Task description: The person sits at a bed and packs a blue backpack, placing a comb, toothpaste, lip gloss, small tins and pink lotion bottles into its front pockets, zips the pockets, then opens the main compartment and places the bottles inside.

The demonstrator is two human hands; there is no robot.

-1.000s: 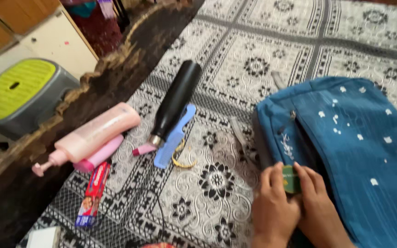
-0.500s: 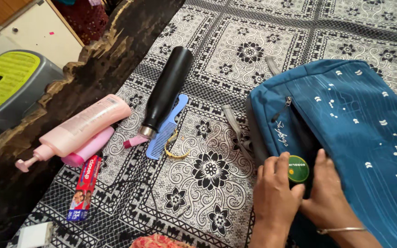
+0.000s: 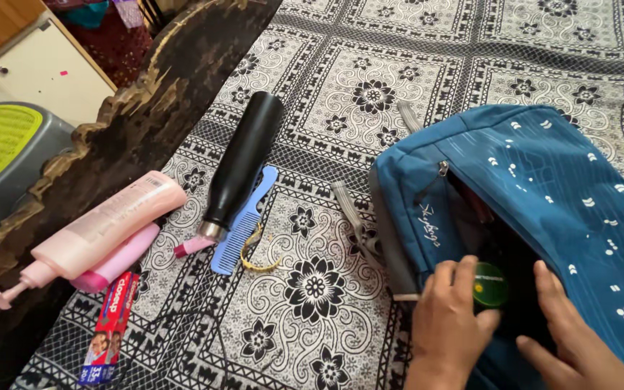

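While gripping a small round green tin [image 3: 490, 284] between thumb and fingers, left hand [image 3: 451, 325] at five o'clock of the view, pushing the tin into the dark open mouth of a blue fabric backpack with white markings [image 3: 543, 188]. Right hand [image 3: 572, 339] just at three o'clock of the tin, fingers spread and pressed against the lip of the pocket, pinching nothing that can be made out. Tin half inside the opening, touching the left fingertips, apart from the right hand. Backpack lying flat on a black-and-white floral patterned bedsheet [image 3: 370, 94], grey strap [image 3: 352, 217] trailing out at nine o'clock. Well apart, toward ten o'clock: tall matte black metal bottle [image 3: 241, 166] on its side, with a light blue plastic comb [image 3: 243, 220] touching it and a thin gold bangle [image 3: 258, 253] just beside the comb. Farther toward nine o'clock: pale pink pump bottle [image 3: 99, 227] lying over a brighter pink tube [image 3: 120, 256], red toothpaste box [image 3: 110, 328] near them at seven o'clock. Dark carved wooden bed edge [image 3: 131, 123] along the sheet, grey stool with lime green top [image 3: 1, 152] beyond it.
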